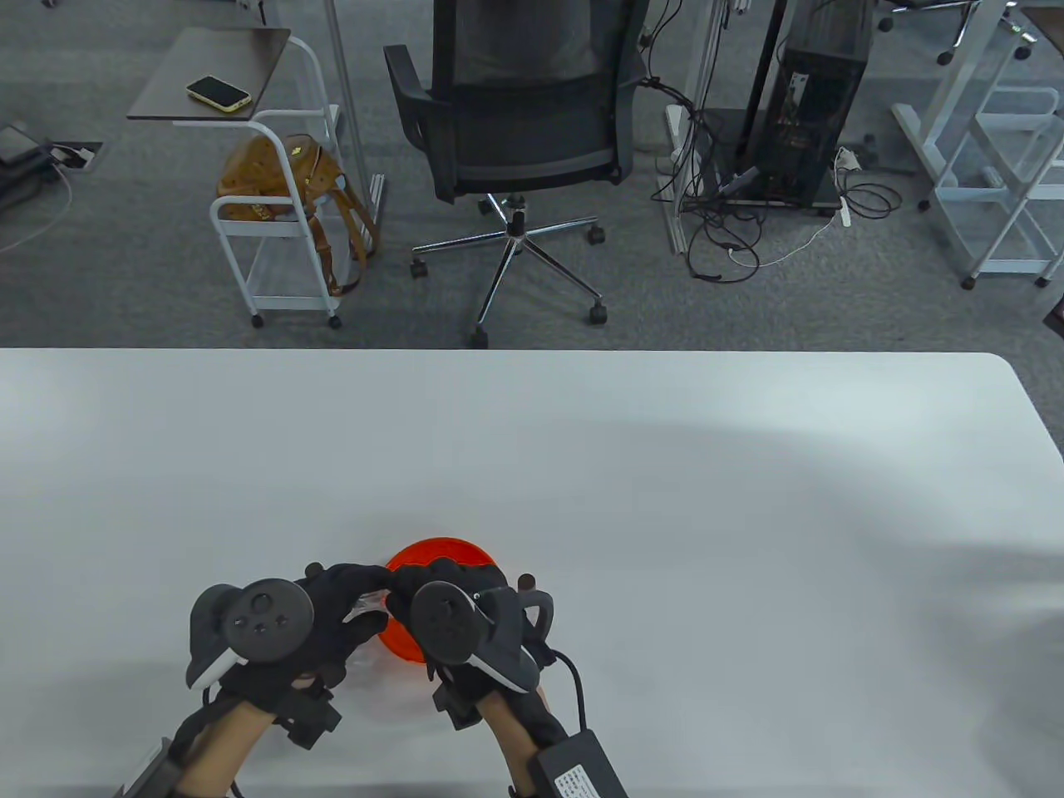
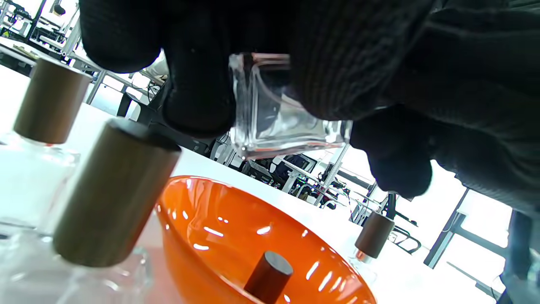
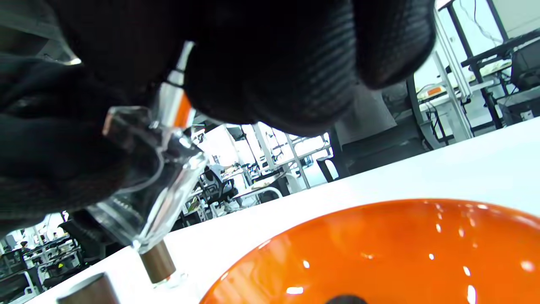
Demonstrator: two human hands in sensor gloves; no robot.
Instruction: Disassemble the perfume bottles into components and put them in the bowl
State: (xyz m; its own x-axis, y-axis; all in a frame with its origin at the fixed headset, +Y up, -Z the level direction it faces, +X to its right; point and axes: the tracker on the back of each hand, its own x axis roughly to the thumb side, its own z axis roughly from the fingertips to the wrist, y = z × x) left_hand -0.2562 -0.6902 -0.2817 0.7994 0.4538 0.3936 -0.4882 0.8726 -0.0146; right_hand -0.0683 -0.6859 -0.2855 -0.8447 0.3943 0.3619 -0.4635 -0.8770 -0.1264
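My left hand (image 1: pixel 353 598) grips a clear glass perfume bottle (image 2: pixel 287 122) just above the near left rim of the orange bowl (image 1: pixel 440 555). My right hand (image 1: pixel 416 586) curls its fingers round the bottle's silver spray head (image 3: pixel 173 99); the glass body (image 3: pixel 147 190) tilts below it. In the table view the bottle (image 1: pixel 371 600) shows only as a sliver between the gloves. One brown cap (image 2: pixel 268 276) lies inside the bowl (image 2: pixel 236 228), whose rim (image 3: pixel 379 249) also fills the lower right wrist view.
Three other capped bottles stand on the white table (image 1: pixel 665 499) round the bowl: two (image 2: pixel 114 194) (image 2: pixel 50 99) at its left, one (image 2: pixel 373 234) behind it, whose cap (image 1: pixel 527 579) peeks past my right hand. An office chair (image 1: pixel 515 125) stands beyond the far edge.
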